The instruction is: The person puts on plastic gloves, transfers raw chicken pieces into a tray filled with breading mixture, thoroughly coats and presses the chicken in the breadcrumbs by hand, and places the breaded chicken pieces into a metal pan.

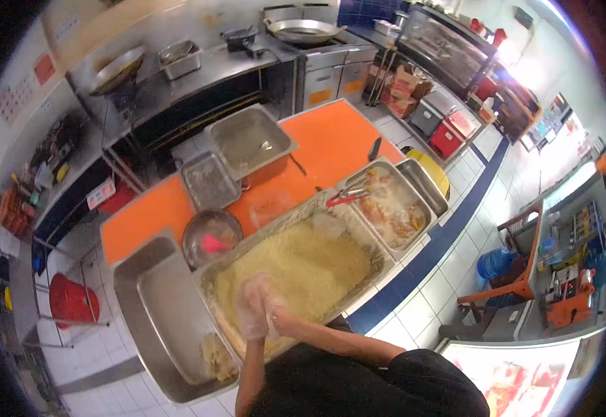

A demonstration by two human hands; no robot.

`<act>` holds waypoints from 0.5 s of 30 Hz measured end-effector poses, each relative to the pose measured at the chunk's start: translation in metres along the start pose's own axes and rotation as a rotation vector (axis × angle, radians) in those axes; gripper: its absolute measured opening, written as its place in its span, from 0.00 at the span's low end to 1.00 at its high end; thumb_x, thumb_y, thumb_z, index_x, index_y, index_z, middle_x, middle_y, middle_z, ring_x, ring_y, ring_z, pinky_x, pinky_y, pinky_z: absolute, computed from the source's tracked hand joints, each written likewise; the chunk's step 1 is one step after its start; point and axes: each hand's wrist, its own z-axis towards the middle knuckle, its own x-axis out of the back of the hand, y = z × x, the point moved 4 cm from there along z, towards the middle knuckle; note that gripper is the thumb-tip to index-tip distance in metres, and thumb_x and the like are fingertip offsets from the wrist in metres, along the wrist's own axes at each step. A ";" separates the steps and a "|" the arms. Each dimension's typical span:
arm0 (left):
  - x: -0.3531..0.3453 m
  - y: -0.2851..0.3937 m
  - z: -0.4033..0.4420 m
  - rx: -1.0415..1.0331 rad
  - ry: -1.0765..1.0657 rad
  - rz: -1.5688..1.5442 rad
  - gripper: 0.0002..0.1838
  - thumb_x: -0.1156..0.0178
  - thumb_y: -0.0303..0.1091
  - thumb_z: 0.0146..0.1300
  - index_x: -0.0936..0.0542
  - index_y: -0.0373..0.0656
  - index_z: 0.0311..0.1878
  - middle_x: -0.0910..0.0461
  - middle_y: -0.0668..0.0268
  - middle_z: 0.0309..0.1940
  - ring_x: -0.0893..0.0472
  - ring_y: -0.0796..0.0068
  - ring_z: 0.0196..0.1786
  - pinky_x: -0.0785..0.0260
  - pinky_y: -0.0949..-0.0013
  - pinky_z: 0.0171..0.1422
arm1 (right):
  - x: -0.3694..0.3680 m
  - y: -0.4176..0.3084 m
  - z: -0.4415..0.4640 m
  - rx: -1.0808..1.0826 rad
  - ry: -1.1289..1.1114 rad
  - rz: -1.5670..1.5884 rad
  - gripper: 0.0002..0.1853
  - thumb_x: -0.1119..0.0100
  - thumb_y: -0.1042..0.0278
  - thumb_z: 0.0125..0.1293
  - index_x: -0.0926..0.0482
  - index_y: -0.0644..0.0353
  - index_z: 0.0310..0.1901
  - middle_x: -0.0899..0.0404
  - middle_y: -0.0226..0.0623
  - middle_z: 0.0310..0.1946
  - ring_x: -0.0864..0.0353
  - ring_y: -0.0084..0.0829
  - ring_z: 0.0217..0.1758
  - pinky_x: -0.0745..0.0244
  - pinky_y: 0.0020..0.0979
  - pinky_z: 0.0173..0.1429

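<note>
Both hands wear clear plastic gloves and meet above the near left part of a large metal pan of pale yellow breading flour [303, 267]. My left hand [251, 309] and my right hand [275, 313] are pressed palm to palm. Their fingers are blurred, and anything between them is hidden. To the left lies a deep steel pan [157, 306] with a breaded piece [217, 356] in its near corner. On the right, a tray holds marinated chicken pieces [393, 215] in milky liquid, with red-handled tongs [348, 197] across its edge.
A steel bowl [198, 226] with a pink-handled tool [214, 243] sits behind the flour. Beyond it are a small tray [209, 182] and a pan of liquid [247, 142] on the orange tabletop [337, 132]. A wok [306, 31] stands on the back stove; a red bucket [73, 300] is at floor level.
</note>
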 end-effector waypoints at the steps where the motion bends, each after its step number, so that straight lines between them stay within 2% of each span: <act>1: -0.018 0.006 0.010 -0.024 -0.063 -0.058 0.19 0.47 0.46 0.72 0.20 0.38 0.49 0.18 0.59 0.43 0.20 0.66 0.46 0.29 0.64 0.54 | 0.016 -0.003 0.001 0.038 0.094 -0.040 0.31 0.61 0.42 0.77 0.26 0.65 0.62 0.22 0.40 0.57 0.24 0.35 0.58 0.31 0.39 0.63; 2: -0.033 0.010 0.019 -0.044 -0.129 -0.110 0.17 0.48 0.43 0.72 0.20 0.38 0.50 0.19 0.58 0.41 0.20 0.62 0.45 0.30 0.61 0.52 | 0.031 -0.007 0.001 0.073 0.190 -0.082 0.32 0.61 0.41 0.77 0.25 0.65 0.61 0.21 0.39 0.56 0.24 0.35 0.56 0.30 0.38 0.61; 3: -0.049 -0.003 0.029 -0.065 -0.135 -0.110 0.17 0.48 0.43 0.72 0.20 0.38 0.50 0.19 0.58 0.41 0.20 0.62 0.45 0.30 0.61 0.52 | 0.066 0.005 0.038 0.146 0.040 -0.180 0.32 0.59 0.41 0.76 0.25 0.65 0.60 0.20 0.40 0.54 0.24 0.34 0.54 0.29 0.37 0.58; 4: -0.068 -0.043 0.037 0.122 -0.156 -0.089 0.18 0.48 0.45 0.72 0.19 0.39 0.49 0.18 0.58 0.40 0.20 0.60 0.43 0.30 0.59 0.52 | 0.084 -0.010 0.040 0.187 -0.035 -0.229 0.32 0.58 0.40 0.76 0.24 0.65 0.60 0.20 0.40 0.53 0.23 0.33 0.52 0.29 0.37 0.57; 5: -0.082 -0.081 0.041 0.210 -0.168 -0.078 0.19 0.48 0.45 0.72 0.19 0.39 0.49 0.18 0.57 0.39 0.20 0.59 0.42 0.30 0.59 0.52 | 0.102 -0.025 0.042 0.232 -0.108 -0.274 0.32 0.57 0.40 0.75 0.24 0.64 0.60 0.20 0.40 0.51 0.23 0.32 0.51 0.28 0.37 0.55; 6: -0.096 -0.119 0.044 0.298 -0.179 -0.067 0.19 0.49 0.46 0.72 0.19 0.39 0.48 0.18 0.57 0.38 0.20 0.58 0.42 0.30 0.58 0.52 | 0.103 -0.072 0.013 0.340 -0.174 -0.440 0.26 0.56 0.48 0.75 0.24 0.61 0.60 0.20 0.39 0.52 0.23 0.33 0.54 0.29 0.36 0.58; 7: -0.105 -0.155 0.046 0.235 -0.192 0.079 0.20 0.49 0.47 0.71 0.18 0.39 0.47 0.18 0.55 0.37 0.20 0.55 0.41 0.30 0.56 0.52 | 0.110 -0.111 -0.007 0.446 -0.240 -0.609 0.21 0.55 0.55 0.74 0.25 0.57 0.60 0.21 0.37 0.54 0.23 0.34 0.58 0.30 0.36 0.61; 8: -0.112 -0.143 0.047 0.197 -0.195 0.158 0.20 0.49 0.47 0.71 0.18 0.40 0.46 0.18 0.54 0.36 0.20 0.53 0.41 0.30 0.55 0.52 | 0.131 -0.132 0.000 0.458 -0.245 -0.607 0.21 0.55 0.55 0.74 0.25 0.57 0.60 0.21 0.37 0.54 0.23 0.34 0.58 0.30 0.36 0.61; 9: -0.119 -0.131 0.048 0.159 -0.195 0.237 0.20 0.49 0.48 0.71 0.18 0.40 0.46 0.18 0.53 0.36 0.20 0.52 0.41 0.30 0.54 0.51 | 0.156 -0.152 0.014 0.546 -0.029 -0.940 0.20 0.54 0.56 0.73 0.23 0.57 0.57 0.20 0.40 0.51 0.22 0.38 0.56 0.28 0.38 0.59; 11: -0.115 -0.037 0.034 0.176 -0.316 0.612 0.20 0.48 0.48 0.70 0.19 0.39 0.45 0.18 0.51 0.38 0.20 0.49 0.43 0.30 0.52 0.51 | 0.188 -0.202 0.022 0.608 0.281 -1.482 0.18 0.51 0.58 0.70 0.21 0.56 0.54 0.20 0.46 0.48 0.20 0.43 0.53 0.26 0.42 0.55; 12: -0.116 -0.034 0.026 0.168 -0.312 0.637 0.20 0.48 0.48 0.70 0.19 0.39 0.45 0.18 0.51 0.38 0.20 0.49 0.43 0.30 0.52 0.51 | 0.199 -0.231 0.022 0.581 0.359 -1.701 0.17 0.51 0.58 0.69 0.21 0.55 0.54 0.19 0.49 0.47 0.20 0.45 0.52 0.25 0.44 0.54; 13: -0.112 -0.037 0.014 0.141 -0.264 0.708 0.20 0.48 0.48 0.70 0.19 0.39 0.45 0.19 0.50 0.40 0.20 0.47 0.44 0.30 0.51 0.51 | 0.213 -0.252 0.025 0.590 0.353 -1.679 0.17 0.51 0.58 0.69 0.21 0.55 0.54 0.19 0.49 0.47 0.20 0.45 0.52 0.25 0.44 0.54; 15: -0.118 -0.025 0.010 0.109 -0.224 0.792 0.20 0.48 0.49 0.70 0.20 0.39 0.45 0.19 0.49 0.42 0.21 0.45 0.44 0.31 0.49 0.51 | 0.240 -0.292 0.020 0.821 0.530 -1.536 0.16 0.48 0.59 0.67 0.20 0.54 0.52 0.19 0.50 0.45 0.19 0.45 0.51 0.23 0.43 0.51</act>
